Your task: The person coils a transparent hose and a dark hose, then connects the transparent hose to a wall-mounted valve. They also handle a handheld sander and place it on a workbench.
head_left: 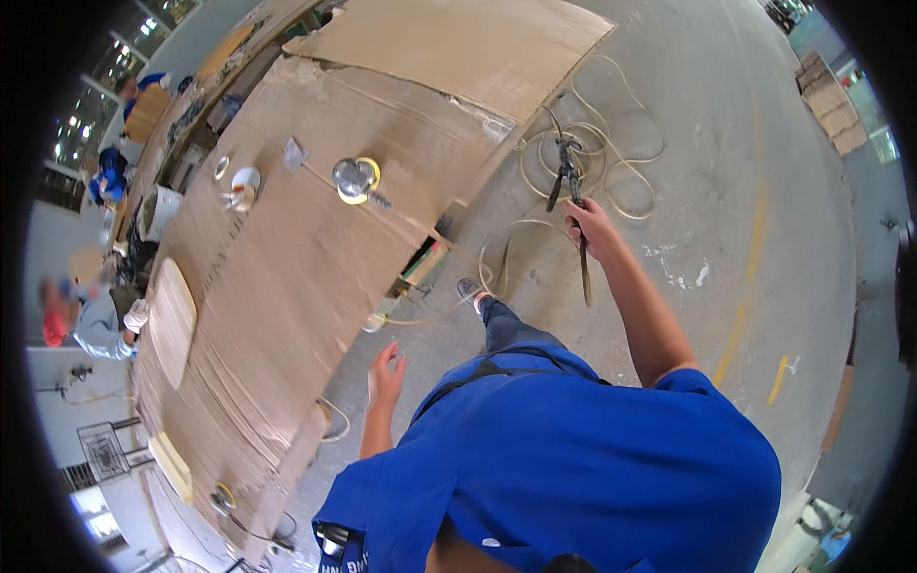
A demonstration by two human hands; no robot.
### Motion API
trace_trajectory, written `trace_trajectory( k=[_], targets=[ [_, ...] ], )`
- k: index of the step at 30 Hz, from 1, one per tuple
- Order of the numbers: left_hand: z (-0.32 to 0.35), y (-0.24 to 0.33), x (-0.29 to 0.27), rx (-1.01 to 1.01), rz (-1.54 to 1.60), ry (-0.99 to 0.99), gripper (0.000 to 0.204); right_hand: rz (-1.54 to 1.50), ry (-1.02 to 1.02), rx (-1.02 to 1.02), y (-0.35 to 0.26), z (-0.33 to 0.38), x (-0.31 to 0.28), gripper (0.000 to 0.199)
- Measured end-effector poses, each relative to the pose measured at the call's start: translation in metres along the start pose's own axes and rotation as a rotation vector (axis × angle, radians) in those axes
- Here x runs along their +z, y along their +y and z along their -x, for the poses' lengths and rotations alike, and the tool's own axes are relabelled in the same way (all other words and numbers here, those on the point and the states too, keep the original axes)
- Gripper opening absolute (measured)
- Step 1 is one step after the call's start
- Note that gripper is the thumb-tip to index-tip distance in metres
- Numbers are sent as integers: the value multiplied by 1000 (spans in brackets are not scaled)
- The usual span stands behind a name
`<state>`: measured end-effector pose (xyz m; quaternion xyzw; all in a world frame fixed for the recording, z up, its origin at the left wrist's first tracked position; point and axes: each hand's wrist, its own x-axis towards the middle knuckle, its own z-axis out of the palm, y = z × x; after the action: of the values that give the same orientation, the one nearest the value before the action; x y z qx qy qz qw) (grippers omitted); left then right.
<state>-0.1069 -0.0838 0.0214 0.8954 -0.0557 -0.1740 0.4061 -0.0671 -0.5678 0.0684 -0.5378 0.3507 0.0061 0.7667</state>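
Observation:
My right hand (589,225) is stretched out over the concrete floor and grips a dark hose or tool line (571,181) that hangs down past my wrist. It runs toward a tangle of pale coiled hose (611,158) on the floor. My left hand (386,374) hangs open and holds nothing, close to the edge of a long cardboard-covered table (287,277). I wear a blue shirt. A round sander with a yellow rim (356,180) lies on the cardboard, well away from both hands.
On the table lie a white cup or roll (244,184), a rounded wooden board (172,320) and another yellow-rimmed tool (223,498) at the near end. Other people work at benches on the far left (91,320). Stacked boxes (833,105) stand at the upper right. Yellow lines mark the floor (740,315).

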Motion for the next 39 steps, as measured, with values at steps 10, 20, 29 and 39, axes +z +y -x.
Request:
trace_trajectory(
  k=[10, 20, 29, 39],
  targets=[
    [52, 159, 37, 851, -567, 120, 54, 894, -434, -477, 86, 207, -4, 35],
    [112, 142, 132, 820, -399, -525, 22, 1120, -411, -409, 122, 325, -83, 29],
    [195, 150, 175, 839, -437, -593, 24, 1042, -334, -401, 194, 393, -157, 33],
    [104, 102, 48, 601, -592, -67, 20, 790, 116, -477, 160, 385, -184, 32]
  ],
)
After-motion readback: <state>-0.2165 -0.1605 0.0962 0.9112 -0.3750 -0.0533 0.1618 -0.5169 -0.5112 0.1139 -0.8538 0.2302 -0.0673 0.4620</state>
